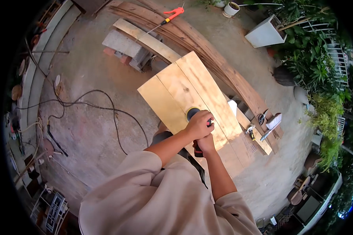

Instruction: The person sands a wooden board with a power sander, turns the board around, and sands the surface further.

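Note:
A power sander (192,112) with a round, yellow-edged pad rests on a light wooden panel (172,84) made of joined boards. My left hand (200,123) is wrapped over the top of the sander's head, near a red part. Just below it, my right hand (206,143) grips the sander's dark and red handle. The two hands are close together. Most of the tool is hidden under the fingers. Shadows and bright sunlight fall across the panel, which shows a dark knot above the pad.
Long brown planks (208,47) curve behind the panel, with an orange air gun (174,15) on them. Concrete blocks (123,44) support a pale board. Black cables (102,106) cross the floor at left. Small tools (252,133) lie right of the panel, and a white planter (266,33) stands beyond.

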{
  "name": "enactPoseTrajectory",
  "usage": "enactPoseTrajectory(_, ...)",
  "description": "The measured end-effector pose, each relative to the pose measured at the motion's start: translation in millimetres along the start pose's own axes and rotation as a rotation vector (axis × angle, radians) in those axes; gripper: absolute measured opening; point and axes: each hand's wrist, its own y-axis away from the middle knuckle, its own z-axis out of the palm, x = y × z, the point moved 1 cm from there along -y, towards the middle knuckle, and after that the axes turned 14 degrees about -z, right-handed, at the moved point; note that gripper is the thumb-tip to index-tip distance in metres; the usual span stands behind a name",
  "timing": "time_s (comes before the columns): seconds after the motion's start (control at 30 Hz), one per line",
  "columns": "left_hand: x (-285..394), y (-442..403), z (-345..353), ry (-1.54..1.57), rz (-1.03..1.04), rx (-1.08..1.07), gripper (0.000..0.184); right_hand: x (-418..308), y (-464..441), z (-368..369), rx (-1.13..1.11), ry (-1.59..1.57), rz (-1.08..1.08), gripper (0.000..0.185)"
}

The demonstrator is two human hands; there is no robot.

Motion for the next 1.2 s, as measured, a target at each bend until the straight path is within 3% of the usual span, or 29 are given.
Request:
enactPoseTrajectory(0.2, 0, 3, -8, 0.022, -0.057, 0.041, 0.020, -13, 0, 5, -0.051, 0.058, -0.001, 0.011)
enactPoseTrajectory(0.5, -7, 14, -1, 0.032, -0.067, 0.060, 0.020, -10, 11, 9, -0.028, 0.045, -0.093, 0.015)
enactPoseTrajectory(0.8, -4, 8, -10, 0.025, -0.133, 0.051, 0.019, -8, 2, 6, -0.089, 0.079, 0.052, 0.016)
enactPoseTrajectory(1.2, -4, 21, 5, 0.061, -0.091, 0.053, 0.020, 9, 17, -2, 0.001, 0.062, -0.029, 0.023)
